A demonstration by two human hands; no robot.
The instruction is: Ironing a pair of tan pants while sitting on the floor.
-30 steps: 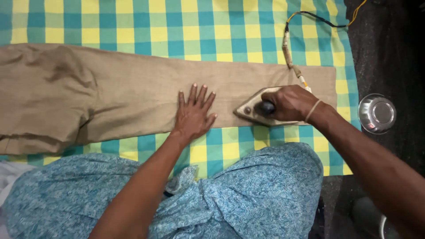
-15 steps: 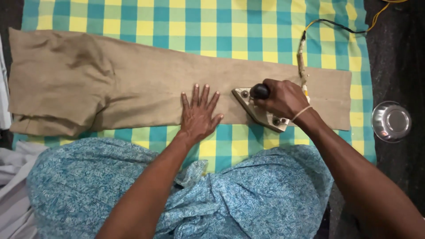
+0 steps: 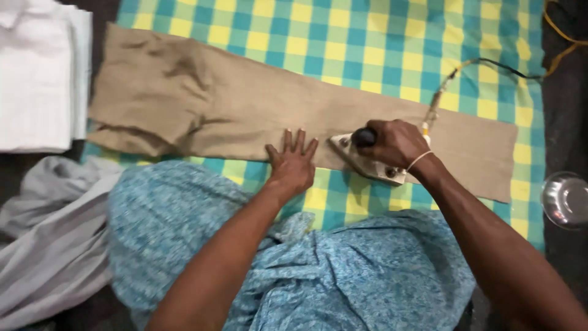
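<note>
On smooth tan trousers [image 3: 245,110], right hand [image 3: 395,144] grips a wedge-shaped iron [image 3: 367,164].

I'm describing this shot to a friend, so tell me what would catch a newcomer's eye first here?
First, the tan trousers laid flat across the blue, green and yellow checked cloth. At the middle, the right hand grips an iron on the trouser leg, while the left hand presses flat beside it, fingers spread. At the left edge sits a folded white pile, with grey cloth below.
</note>
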